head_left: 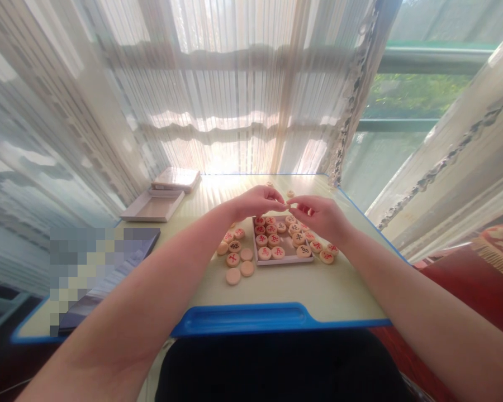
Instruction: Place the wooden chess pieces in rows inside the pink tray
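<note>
A small white tray sits in the middle of the table, filled with round wooden chess pieces marked in red and black. More pieces lie loose to the tray's left and a few to its right. My left hand and my right hand hover above the tray's far edge, fingertips nearly meeting. Both are pinched closed; a small piece appears held between the fingertips, though which hand grips it is unclear.
The table is pale with a blue rim and a blue groove at the front edge. A flat box and its lid lie at the far left. A dark booklet lies nearer left. Sheer curtains hang close behind.
</note>
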`<state>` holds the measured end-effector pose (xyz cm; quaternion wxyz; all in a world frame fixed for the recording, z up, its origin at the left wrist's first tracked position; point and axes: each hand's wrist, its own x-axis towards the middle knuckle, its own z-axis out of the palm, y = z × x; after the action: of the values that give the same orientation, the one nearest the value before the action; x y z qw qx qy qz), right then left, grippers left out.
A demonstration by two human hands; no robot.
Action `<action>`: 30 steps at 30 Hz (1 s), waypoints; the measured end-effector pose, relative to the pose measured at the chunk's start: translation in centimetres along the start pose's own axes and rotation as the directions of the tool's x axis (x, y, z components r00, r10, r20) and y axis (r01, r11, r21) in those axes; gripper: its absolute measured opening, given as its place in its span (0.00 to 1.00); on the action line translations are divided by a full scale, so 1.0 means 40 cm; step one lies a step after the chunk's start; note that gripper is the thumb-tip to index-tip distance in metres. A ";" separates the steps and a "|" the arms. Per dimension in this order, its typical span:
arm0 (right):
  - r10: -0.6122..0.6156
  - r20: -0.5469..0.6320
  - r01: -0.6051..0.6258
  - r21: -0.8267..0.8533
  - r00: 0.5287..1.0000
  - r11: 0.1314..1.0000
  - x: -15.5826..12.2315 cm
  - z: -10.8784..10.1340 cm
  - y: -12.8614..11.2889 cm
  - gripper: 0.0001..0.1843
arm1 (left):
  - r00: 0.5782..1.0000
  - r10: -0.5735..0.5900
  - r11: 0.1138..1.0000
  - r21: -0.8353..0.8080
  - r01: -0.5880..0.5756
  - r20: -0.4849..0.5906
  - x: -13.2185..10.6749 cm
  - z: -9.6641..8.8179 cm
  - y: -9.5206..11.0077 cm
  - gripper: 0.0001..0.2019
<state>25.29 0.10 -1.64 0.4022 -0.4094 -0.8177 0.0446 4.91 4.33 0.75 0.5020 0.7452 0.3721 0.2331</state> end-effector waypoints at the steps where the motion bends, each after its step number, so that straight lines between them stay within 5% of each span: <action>1: 0.008 0.004 -0.008 -0.004 1.000 1.000 0.000 -0.001 -0.002 0.10 | 1.000 0.000 1.000 -0.001 0.000 0.001 -0.001 0.000 0.000 0.14; 13: 0.003 -0.115 -0.001 0.013 0.993 1.000 0.000 -0.003 -0.001 0.08 | 0.990 0.012 1.000 -0.009 -0.014 -0.143 0.000 0.016 0.010 0.16; 19: -0.020 -0.147 0.028 0.057 0.989 0.998 0.000 -0.001 0.003 0.08 | 0.997 0.028 0.997 -0.071 -0.033 -0.079 0.001 0.035 0.013 0.17; 23: -0.024 -0.134 0.035 0.077 0.991 0.996 -0.001 0.004 0.010 0.08 | 0.978 0.046 0.999 -0.005 -0.049 -0.201 0.003 0.040 0.012 0.17; 30: 0.127 -0.113 -0.110 0.148 0.985 0.983 0.000 0.002 0.010 0.17 | 0.956 0.111 0.988 0.136 -0.077 -0.272 0.004 0.048 0.003 0.23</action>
<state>25.49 0.40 -1.86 0.4758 -0.4299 -0.7606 0.1013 6.44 3.34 0.13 0.3859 0.7514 0.4168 0.3358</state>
